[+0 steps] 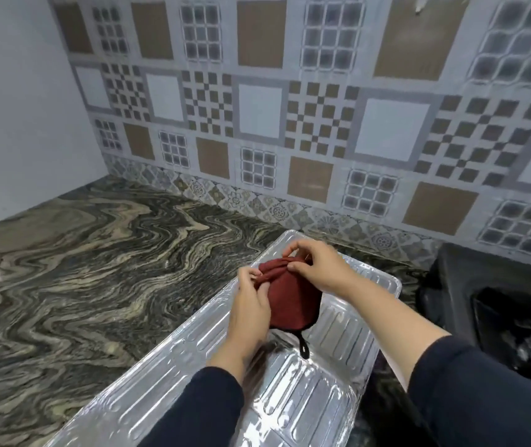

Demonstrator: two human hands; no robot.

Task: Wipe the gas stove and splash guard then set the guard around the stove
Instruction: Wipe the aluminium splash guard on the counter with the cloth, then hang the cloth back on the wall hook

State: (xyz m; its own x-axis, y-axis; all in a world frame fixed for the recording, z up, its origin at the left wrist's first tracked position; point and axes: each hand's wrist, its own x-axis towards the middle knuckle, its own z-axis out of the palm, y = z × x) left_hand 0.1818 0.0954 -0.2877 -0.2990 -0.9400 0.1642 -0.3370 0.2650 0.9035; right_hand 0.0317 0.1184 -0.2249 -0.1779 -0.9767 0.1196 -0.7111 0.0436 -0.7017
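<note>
A shiny ribbed foil splash guard (174, 359) lies flat on the marble counter, running from the bottom middle toward the back wall. A dark red cloth (291, 301) with a small black loop at its near corner rests bunched on the guard. My left hand (249, 304) pinches the cloth's left edge. My right hand (317, 267) pinches its top edge. The black gas stove (496, 304) stands at the right edge, blurred and only partly in view.
The swirled grey marble counter (96, 272) spreads to the left of the guard. A patterned tile wall (290, 124) rises behind it, and a plain white side wall (16, 108) closes the left.
</note>
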